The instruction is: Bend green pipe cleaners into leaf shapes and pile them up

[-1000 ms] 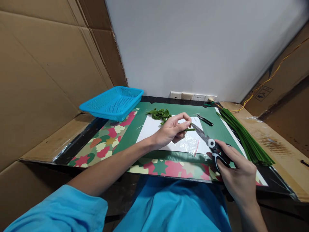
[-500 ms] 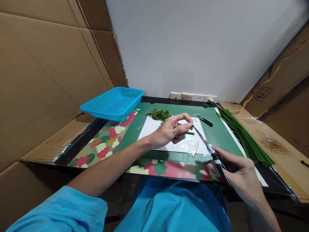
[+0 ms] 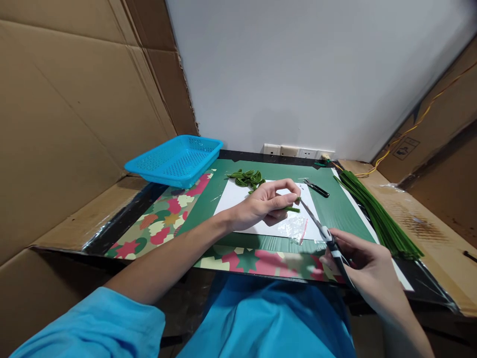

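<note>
Fingers (image 3: 287, 200) hold green stem (image 3: 293, 210); scissors (image 3: 326, 233) near

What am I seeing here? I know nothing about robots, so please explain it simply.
There's no robot here: these are a person's two bare hands, seen by a camera worn on their head, looking forward and down. The left hand pinches a fuzzy green strip. The right hand holds scissors, blade tips near the left fingertips. Around them on the table are curled green pieces, a white sheet, small black snips, a green bundle and a blue basket.
</note>
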`<state>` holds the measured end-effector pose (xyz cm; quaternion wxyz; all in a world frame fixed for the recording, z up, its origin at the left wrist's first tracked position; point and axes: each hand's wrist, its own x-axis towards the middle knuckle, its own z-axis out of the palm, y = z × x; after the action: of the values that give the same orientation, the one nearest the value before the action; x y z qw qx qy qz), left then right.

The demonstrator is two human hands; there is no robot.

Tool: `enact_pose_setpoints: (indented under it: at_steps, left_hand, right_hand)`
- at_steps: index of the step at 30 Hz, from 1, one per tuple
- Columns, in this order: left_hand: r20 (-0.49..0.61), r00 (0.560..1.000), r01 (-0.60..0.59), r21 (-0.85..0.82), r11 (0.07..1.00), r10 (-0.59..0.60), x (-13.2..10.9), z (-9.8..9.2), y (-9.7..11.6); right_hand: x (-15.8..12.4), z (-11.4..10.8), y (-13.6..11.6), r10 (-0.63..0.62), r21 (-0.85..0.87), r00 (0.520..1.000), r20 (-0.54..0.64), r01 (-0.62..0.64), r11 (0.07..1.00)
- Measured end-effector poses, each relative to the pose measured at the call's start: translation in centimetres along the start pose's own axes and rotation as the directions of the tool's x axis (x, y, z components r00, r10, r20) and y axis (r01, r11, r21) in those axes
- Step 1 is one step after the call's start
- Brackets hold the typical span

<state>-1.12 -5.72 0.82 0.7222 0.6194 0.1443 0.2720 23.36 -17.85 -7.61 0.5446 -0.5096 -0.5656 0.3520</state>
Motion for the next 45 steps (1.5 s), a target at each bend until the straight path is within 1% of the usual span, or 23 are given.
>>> enact_pose_setpoints:
  at_steps: [3,6,8,9,12,15,19,21,25,30,33,36,39,43,45]
  left_hand:
    - [-0.033,0.999,-0.034,0.010,0.999,0.034,0.1,-0.2,-0.2]
    - [-0.102,0.994,-0.032,0.043,0.999,0.037,0.1,-0.3,-0.3]
    - [-0.136,0.990,-0.013,0.082,0.997,0.024,0.2,-0.4,-0.3]
    - [-0.145,0.989,-0.006,0.108,0.994,0.022,0.2,-0.4,-0.4]
    - [-0.167,0.984,-0.022,0.206,0.978,0.057,0.3,-0.5,-0.6]
    - [-0.179,0.982,-0.014,0.267,0.964,0.064,0.4,-0.5,-0.7]
    - [-0.132,0.991,0.043,0.251,0.967,-0.010,0.4,-0.5,-0.8]
    - [-0.111,0.994,0.047,0.229,0.972,-0.022,0.4,-0.5,-0.8]
    - [-0.113,0.993,0.032,0.153,0.988,-0.015,0.5,-0.7,-0.8]
    - [-0.221,0.974,-0.044,0.019,0.999,0.047,0.5,-1.1,-0.6]
    - [-0.295,0.954,-0.056,-0.016,0.998,0.049,0.7,-1.6,-0.7]
    - [-0.343,0.939,-0.041,-0.019,0.999,0.032,0.7,-2.0,-0.8]
    - [-0.361,0.932,-0.048,-0.005,0.999,0.043,0.8,-2.4,-1.1]
    - [-0.360,0.932,-0.036,0.007,0.999,0.036,0.9,-2.7,-1.6]
    - [-0.367,0.930,-0.010,0.039,0.999,0.024,0.9,-2.9,-2.0]
  right_hand:
    - [0.1,0.0,0.5,0.004,-0.093,0.994,-0.110,-0.014,0.996]
    - [0.4,-0.3,0.9,-0.015,-0.161,0.983,-0.183,-0.015,0.987]
    - [0.7,-0.6,1.1,-0.051,-0.248,0.979,-0.199,0.000,0.969]
    - [0.9,-0.8,1.2,-0.067,-0.297,0.980,-0.189,0.008,0.955]
    - [1.4,-1.1,1.1,-0.092,-0.452,0.989,-0.113,0.031,0.891]
    - [2.1,-1.1,0.8,-0.128,-0.617,0.992,-0.020,0.088,0.782]
    - [3.8,-1.0,0.4,-0.173,-0.770,0.979,0.104,0.190,0.609]
    - [4.9,-1.1,0.1,-0.159,-0.787,0.968,0.192,0.249,0.565]
    - [7.4,-1.5,-1.2,-0.069,-0.767,0.925,0.373,0.350,0.538]
    - [10.7,-1.1,-3.7,0.114,-0.784,0.873,0.474,0.360,0.505]
    - [12.8,-0.4,-4.4,0.145,-0.765,0.833,0.534,0.404,0.501]
    - [14.6,0.1,-4.3,0.166,-0.757,0.797,0.580,0.453,0.470]
    - [16.1,0.3,-3.7,0.188,-0.755,0.769,0.611,0.495,0.430]
    - [17.9,0.2,-2.8,0.220,-0.748,0.742,0.634,0.515,0.418]
    - [18.7,0.1,-2.6,0.236,-0.730,0.713,0.661,0.537,0.422]
